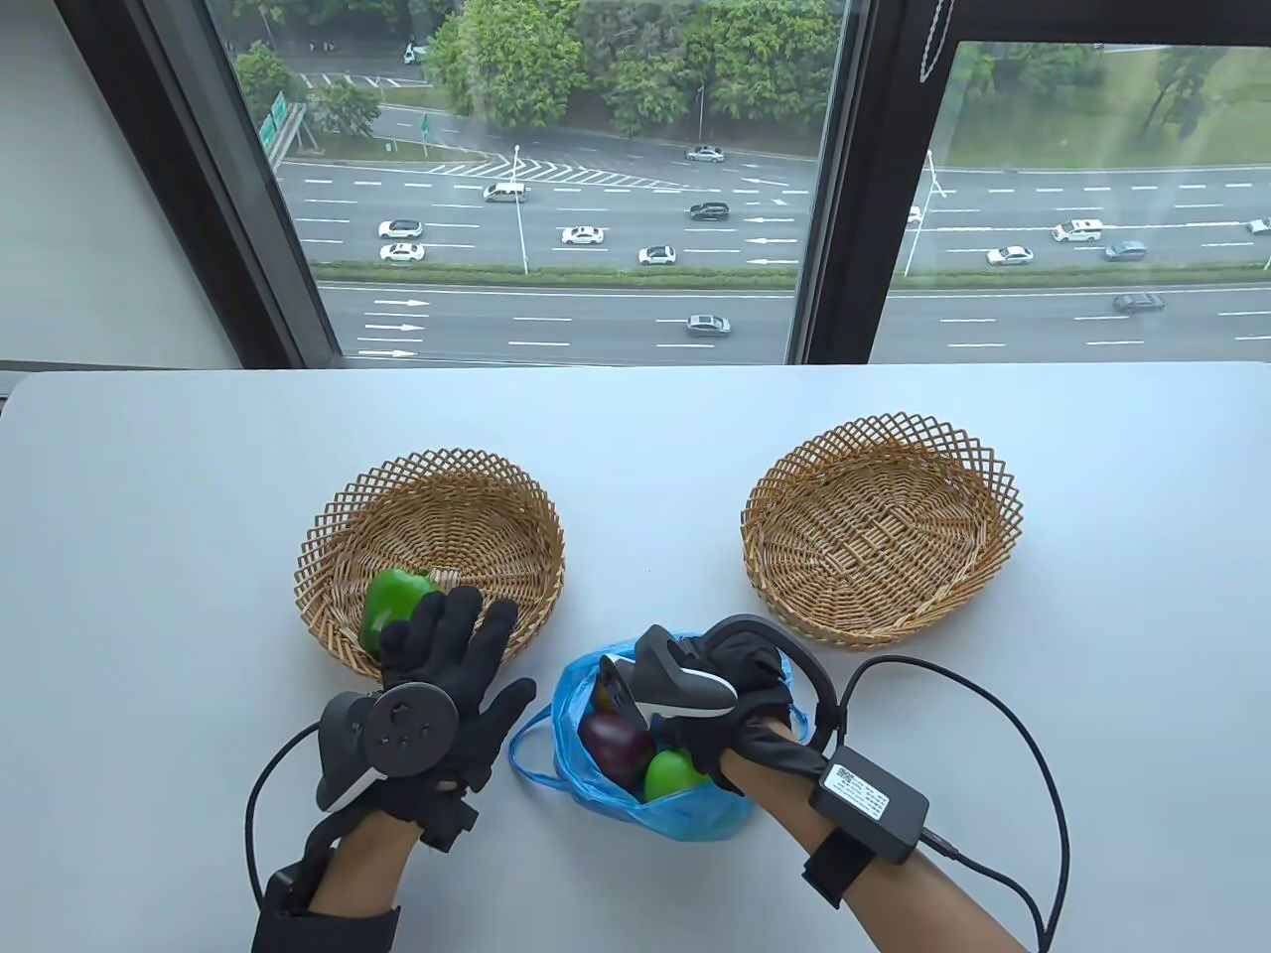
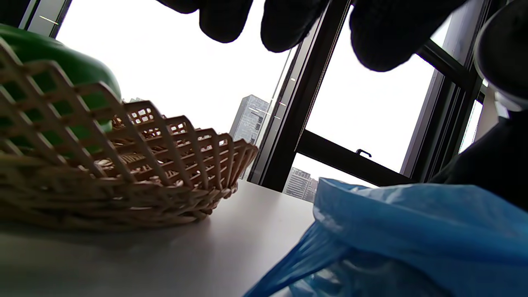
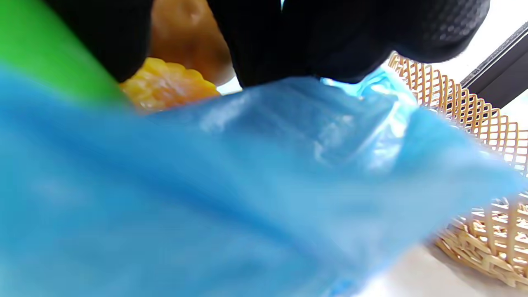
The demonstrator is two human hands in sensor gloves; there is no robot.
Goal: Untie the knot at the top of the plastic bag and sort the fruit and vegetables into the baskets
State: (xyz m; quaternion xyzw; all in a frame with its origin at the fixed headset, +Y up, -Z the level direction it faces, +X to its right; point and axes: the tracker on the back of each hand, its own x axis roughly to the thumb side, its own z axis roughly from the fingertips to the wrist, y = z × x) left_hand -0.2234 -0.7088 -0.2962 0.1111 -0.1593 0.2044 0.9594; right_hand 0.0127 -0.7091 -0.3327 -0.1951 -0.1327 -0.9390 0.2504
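An untied blue plastic bag (image 1: 685, 814) lies open at the table's front centre, showing a dark purple fruit (image 1: 616, 747) and a green fruit (image 1: 669, 774). My right hand (image 1: 730, 685) reaches down into its far side; in the right wrist view its fingers (image 3: 330, 37) sit just behind the bag's rim (image 3: 206, 185), beside yellow corn (image 3: 165, 82) and a brown item (image 3: 185, 33). What they hold is hidden. A green pepper (image 1: 392, 606) lies in the left basket (image 1: 437, 459). My left hand (image 1: 452, 620) hovers at that basket's near rim, fingers spread, holding nothing.
The right wicker basket (image 1: 884, 422) stands empty at the back right of the bag. A black cable and a black box (image 1: 869, 799) run from my right wrist across the table. A window lies beyond the table's far edge.
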